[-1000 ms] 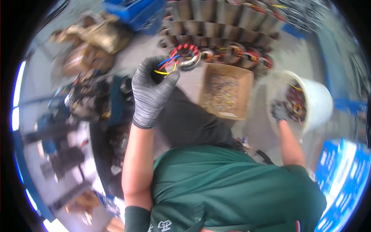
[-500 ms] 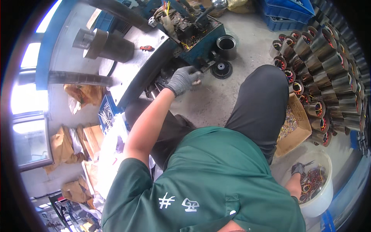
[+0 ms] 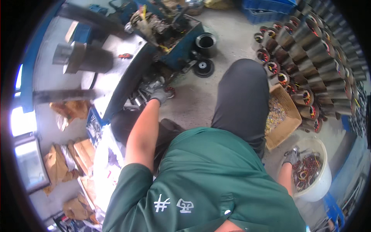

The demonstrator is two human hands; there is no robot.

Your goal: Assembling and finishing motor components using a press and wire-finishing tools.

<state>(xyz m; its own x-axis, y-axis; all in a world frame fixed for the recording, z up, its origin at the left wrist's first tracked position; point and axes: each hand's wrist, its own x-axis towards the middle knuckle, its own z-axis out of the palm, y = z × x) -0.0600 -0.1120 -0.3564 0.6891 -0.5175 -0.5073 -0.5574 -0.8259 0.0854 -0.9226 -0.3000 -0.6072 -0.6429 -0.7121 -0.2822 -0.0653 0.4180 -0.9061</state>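
My left hand (image 3: 159,94), in a grey glove, reaches down beside the workbench's lower edge. Close to its fingers are a dark reddish round piece (image 3: 170,92) and some shiny metal cylinders (image 3: 139,101); whether the hand holds any of them is not clear. At the lower right, my right hand (image 3: 292,156), gloved too, is closed at the left rim of a white bucket (image 3: 324,181). A small shiny metal piece (image 3: 296,148) shows at its fingers, its kind unclear. Inside the bucket lies a tangle of reddish-brown rings and coloured wires (image 3: 309,170).
Metal cylinders with coloured wires inside (image 3: 305,50) are stacked at the right. A cardboard box (image 3: 292,120) of small bits stands near my right knee. On the floor ahead are a black cylinder (image 3: 206,44) and a black disc (image 3: 203,67). A red screwdriver (image 3: 125,56) lies on the bench (image 3: 112,77).
My left hand has moved down and back toward the metal parts under the bench. My right hand stays at the bucket, and the pointed tool seen there before no longer shows clearly. The view has shifted.
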